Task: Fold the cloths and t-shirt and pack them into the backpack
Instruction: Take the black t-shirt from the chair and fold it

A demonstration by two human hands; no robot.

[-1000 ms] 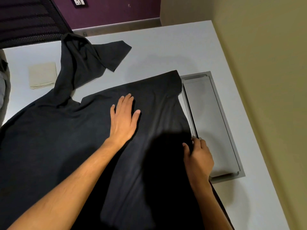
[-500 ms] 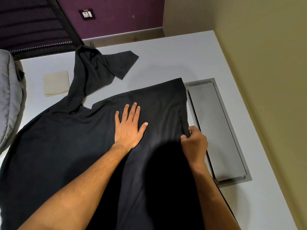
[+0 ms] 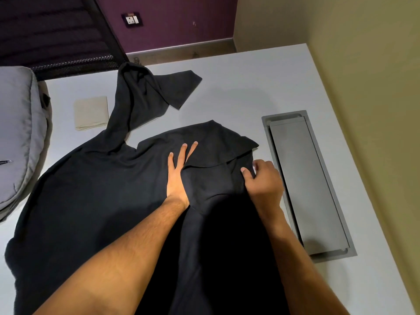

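The grey backpack (image 3: 19,137) lies at the desk's left edge; its inside cannot be seen. A recessed grey cable tray (image 3: 306,183) with its lid closed sits near the right edge of the white desk (image 3: 238,92), with bare surface beyond the black t-shirt (image 3: 91,189). The shirt sprawls across the desk, one sleeve twisted upward beside a folded beige cloth (image 3: 91,113). The left hand (image 3: 178,171) presses flat, fingers straight. The right hand (image 3: 263,180) pinches the shirt's right side, folded over the left fingers.
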